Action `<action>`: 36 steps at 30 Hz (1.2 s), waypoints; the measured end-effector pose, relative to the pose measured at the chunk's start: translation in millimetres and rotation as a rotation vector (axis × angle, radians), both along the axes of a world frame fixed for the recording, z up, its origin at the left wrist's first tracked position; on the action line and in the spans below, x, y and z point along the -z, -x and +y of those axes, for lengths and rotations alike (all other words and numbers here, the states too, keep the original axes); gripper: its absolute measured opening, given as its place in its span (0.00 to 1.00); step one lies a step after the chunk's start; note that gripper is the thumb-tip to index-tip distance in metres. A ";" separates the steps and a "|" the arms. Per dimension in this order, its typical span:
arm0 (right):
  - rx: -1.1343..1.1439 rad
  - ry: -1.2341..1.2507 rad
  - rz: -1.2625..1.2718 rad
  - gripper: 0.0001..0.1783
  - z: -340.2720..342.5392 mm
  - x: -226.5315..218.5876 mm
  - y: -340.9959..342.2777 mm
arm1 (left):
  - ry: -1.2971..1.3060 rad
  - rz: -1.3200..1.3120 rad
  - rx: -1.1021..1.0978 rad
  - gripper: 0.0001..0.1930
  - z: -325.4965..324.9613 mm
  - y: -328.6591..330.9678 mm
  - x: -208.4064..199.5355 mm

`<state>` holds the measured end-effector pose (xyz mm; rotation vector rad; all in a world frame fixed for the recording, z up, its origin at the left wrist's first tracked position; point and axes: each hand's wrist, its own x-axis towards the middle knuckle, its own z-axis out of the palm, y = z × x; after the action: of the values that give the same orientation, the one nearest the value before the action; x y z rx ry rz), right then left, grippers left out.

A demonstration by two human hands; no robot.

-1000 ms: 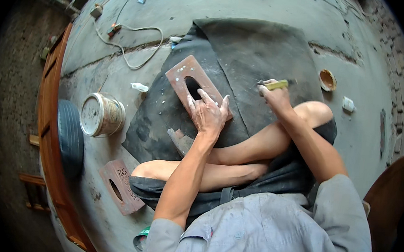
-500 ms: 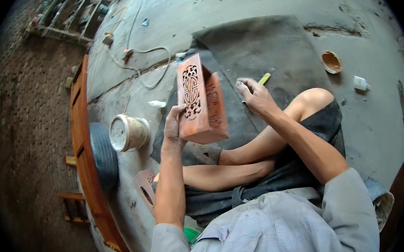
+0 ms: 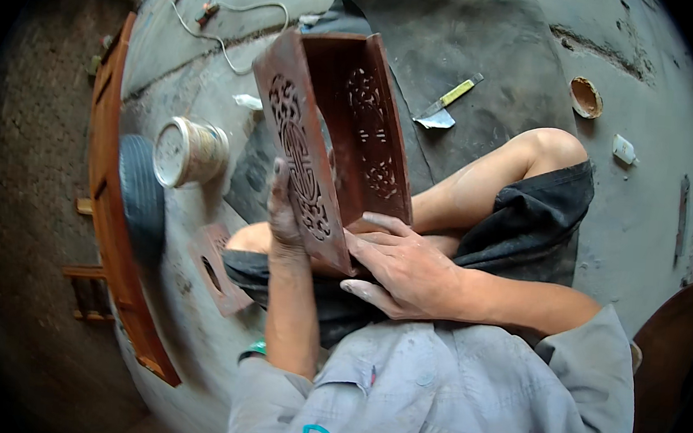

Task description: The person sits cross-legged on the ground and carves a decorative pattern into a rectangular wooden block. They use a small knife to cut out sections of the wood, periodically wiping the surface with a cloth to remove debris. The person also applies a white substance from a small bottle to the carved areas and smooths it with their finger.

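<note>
A reddish-brown wooden box [image 3: 304, 114] with cut-out scrollwork on its long sides is tilted above my crossed legs. Its open side faces up, showing the dark inside and the pierced far wall. My left hand [image 3: 284, 221] grips the box's left side near the lower end, with part of the fingers hidden behind it. At the near end, my right hand [image 3: 420, 274] has its fingers over the edge and its thumb lower down on the outside. Beyond the box, a yellow-green utility knife [image 3: 460, 90] lies on the dark mat [image 3: 501, 49] against a small pale sheet [image 3: 436, 120].
On the left are a stained bucket [image 3: 203, 154], a dark rounded tub [image 3: 140, 198], a long wooden frame piece [image 3: 104, 146] and a pierced wooden panel [image 3: 226, 276]. A cord [image 3: 232, 62] crosses the floor. A round tan bowl [image 3: 586, 97] and small white bottle [image 3: 624, 150] stand right.
The box has come nearer and turned, so its open inside shows. My right hand has moved down and left from above the mat onto the box's near end. The view has shifted.
</note>
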<state>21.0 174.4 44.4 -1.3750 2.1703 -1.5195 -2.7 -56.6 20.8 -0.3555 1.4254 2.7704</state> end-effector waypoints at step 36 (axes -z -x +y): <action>-0.412 -0.384 0.358 0.30 53.9 26.8 24.1 | -0.577 -0.432 0.251 0.24 -0.2 -26.0 -9.5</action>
<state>-3.1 228.4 17.6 -1.8968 2.0314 -0.7139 23.4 -56.8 30.3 -0.6430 0.5107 2.5296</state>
